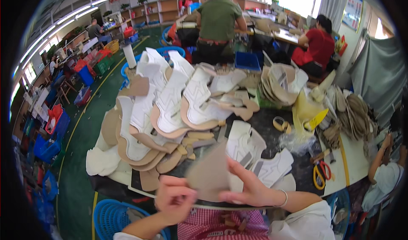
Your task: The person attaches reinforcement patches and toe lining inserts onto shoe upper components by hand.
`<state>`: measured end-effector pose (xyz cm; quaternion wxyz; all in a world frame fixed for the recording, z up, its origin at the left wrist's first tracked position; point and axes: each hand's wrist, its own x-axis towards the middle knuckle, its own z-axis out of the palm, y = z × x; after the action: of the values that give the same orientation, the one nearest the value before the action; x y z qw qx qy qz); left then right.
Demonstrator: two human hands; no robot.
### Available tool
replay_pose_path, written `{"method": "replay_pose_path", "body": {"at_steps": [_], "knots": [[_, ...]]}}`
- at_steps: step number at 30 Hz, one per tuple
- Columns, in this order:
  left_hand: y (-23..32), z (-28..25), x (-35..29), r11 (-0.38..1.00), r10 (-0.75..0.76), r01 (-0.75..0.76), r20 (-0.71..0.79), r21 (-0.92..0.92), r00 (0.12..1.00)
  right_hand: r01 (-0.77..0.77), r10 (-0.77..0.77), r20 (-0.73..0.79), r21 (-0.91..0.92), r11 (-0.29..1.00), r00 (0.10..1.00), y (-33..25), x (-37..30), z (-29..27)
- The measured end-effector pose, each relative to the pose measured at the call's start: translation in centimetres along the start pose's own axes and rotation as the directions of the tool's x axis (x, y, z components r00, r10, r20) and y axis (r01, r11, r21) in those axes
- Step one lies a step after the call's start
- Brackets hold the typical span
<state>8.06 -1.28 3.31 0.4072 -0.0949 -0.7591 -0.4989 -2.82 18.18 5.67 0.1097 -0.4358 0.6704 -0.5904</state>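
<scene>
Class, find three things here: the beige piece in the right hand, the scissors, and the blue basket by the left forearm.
Beige piece [211,176]: head view, middle of its flat face.
Scissors [315,176]: head view, yellow handle loop.
Blue basket [109,215]: head view, latticed side.

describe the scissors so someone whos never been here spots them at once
On the table, find the right hand gripping a tan piece. Look right, past its wrist, to the scissors, lying just left of the yellow stripe. Their paired handle loops, one yellow and one red, set them apart from everything around them.
</scene>
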Motion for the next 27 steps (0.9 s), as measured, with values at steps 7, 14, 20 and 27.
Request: {"method": "replay_pose_path", "body": {"at_steps": [7, 14, 20, 27], "knots": [[-0.5, 1.7, 1.2, 0.371, -0.546, 0.905, 0.739, -0.21, 0.395, -0.357, 0.371, 0.448, -0.118, 0.926, 0.813, -0.7, -4.7, -2.1], [-2.9, 5.8, 5.0, 0.603, -0.607, 0.798, 0.654, 0.01, 0.451, -0.406, 0.374, -0.17, -0.223, 0.886, 0.912, 1.5, -6.7, -5.3], [-4.4, 6.8, 4.6, 0.758, -0.575, 0.598, 0.701, 0.262, 0.422, -0.338, 0.314, -0.124, -0.321, 0.885, 0.941, 3.5, -7.5, -4.9], [-5.0, 7.2, 4.3, 0.727, -0.594, 0.656, 0.664, 0.201, 0.455, -0.356, 0.334, -0.125, -0.276, 0.893, 0.934, 3.9, -7.4, -4.9]]}}
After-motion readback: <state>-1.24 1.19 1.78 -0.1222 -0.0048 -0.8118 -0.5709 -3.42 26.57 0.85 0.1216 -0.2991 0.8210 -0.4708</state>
